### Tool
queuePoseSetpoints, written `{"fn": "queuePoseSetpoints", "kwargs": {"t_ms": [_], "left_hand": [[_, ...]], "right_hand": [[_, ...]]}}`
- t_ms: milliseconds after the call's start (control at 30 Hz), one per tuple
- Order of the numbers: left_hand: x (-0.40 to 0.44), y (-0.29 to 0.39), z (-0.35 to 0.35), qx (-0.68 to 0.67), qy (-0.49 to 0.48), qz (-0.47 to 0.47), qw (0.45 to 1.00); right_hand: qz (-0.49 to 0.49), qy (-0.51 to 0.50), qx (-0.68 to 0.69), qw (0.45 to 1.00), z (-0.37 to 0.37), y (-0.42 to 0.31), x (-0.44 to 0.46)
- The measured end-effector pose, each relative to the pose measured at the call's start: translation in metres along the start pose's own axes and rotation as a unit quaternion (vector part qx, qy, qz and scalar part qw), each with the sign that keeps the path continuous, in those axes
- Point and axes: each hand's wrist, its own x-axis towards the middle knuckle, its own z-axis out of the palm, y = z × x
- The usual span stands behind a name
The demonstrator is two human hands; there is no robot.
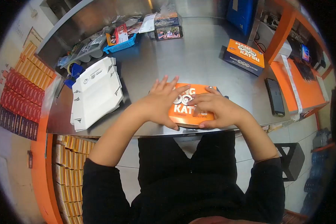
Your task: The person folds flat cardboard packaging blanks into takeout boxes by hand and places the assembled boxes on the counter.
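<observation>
Box [183,109]: on the worktop [198,63], by its near edge
Left hand [159,102]: fingers spread wide, over its left side
Right hand [223,109]: fingers loosely spread, over its right
Pressure: I'd keep both sides even

Even, fairly bright light gives my steel tabletop [201,56] a soft sheen at upper centre. My black sleeves [102,190] lose detail at the bottom; fisheye distortion bows the edges, and the corners go black.
</observation>
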Motion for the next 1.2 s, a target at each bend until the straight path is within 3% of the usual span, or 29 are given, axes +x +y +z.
{"fn": "queuePoseSetpoints", "kwargs": {"t_ms": [33,100,167,433,533,600,667,767,800,833,867,933,1033,1067,1100,1133,1167,1200], "left_hand": [[0.002,-0.003,0.006,-0.001,0.001,0.003,1.0],[0.009,-0.003,0.006,-0.065,-0.039,-0.013,0.997],[0.008,0.005,0.006,-0.072,-0.036,-0.028,0.996],[-0.014,0.028,-0.001,-0.04,-0.04,-0.058,0.997],[-0.028,0.024,-0.007,-0.093,-0.07,-0.063,0.991],[-0.034,0.015,0.0,-0.105,-0.052,0.015,0.993],[-0.047,0.014,0.01,-0.104,-0.046,0.012,0.993],[-0.059,0.018,0.032,-0.149,-0.072,-0.023,0.986],[-0.06,0.024,0.05,-0.276,0.046,-0.076,0.957],[-0.059,0.025,0.062,-0.393,0.164,-0.125,0.896],[-0.059,0.023,0.065,-0.393,0.166,-0.122,0.896],[-0.062,0.018,0.067,-0.649,0.111,-0.211,0.723],[-0.072,0.009,0.061,-0.715,0.121,-0.123,0.678],[-0.075,0.006,0.053,-0.713,0.122,-0.119,0.68],[-0.078,0.004,0.042,-0.591,0.178,-0.075,0.783],[-0.08,0.006,0.031,-0.452,0.229,-0.03,0.862],[-0.08,0.01,0.022,-0.451,0.229,-0.031,0.862],[-0.079,0.015,0.012,-0.475,0.302,-0.021,0.826]], "right_hand": [[0.003,0.0,-0.001,1.0,0.003,-0.002,-0.004],[0.01,0.101,-0.037,0.994,0.012,-0.007,-0.011],[0.035,0.08,-0.032,0.996,0.016,-0.007,-0.016],[0.019,0.162,-0.077,0.984,0.019,0.004,-0.02],[0.023,0.118,-0.055,0.991,0.011,-0.005,-0.022],[0.029,0.097,-0.048,0.994,0.012,-0.006,-0.023],[0.036,0.083,-0.048,0.995,0.012,-0.004,-0.027],[0.019,0.103,-0.164,0.981,0.035,-0.001,-0.038],[0.093,0.214,-0.005,0.972,0.051,-0.001,-0.036],[0.162,0.318,0.153,0.922,0.064,0.001,-0.036],[0.188,0.317,0.253,0.895,0.069,0.002,-0.035],[0.226,0.319,0.293,0.873,0.07,-0.003,-0.035],[0.246,0.358,0.365,0.823,0.077,0.003,-0.031],[0.23,0.394,0.397,0.796,0.079,0.007,-0.028],[0.228,0.397,0.397,0.796,0.07,0.001,-0.025],[0.222,0.357,0.571,0.705,0.059,-0.009,-0.021],[0.207,0.302,0.722,0.587,0.053,-0.018,-0.016],[0.165,0.278,0.693,0.645,0.059,-0.02,-0.01]]}}
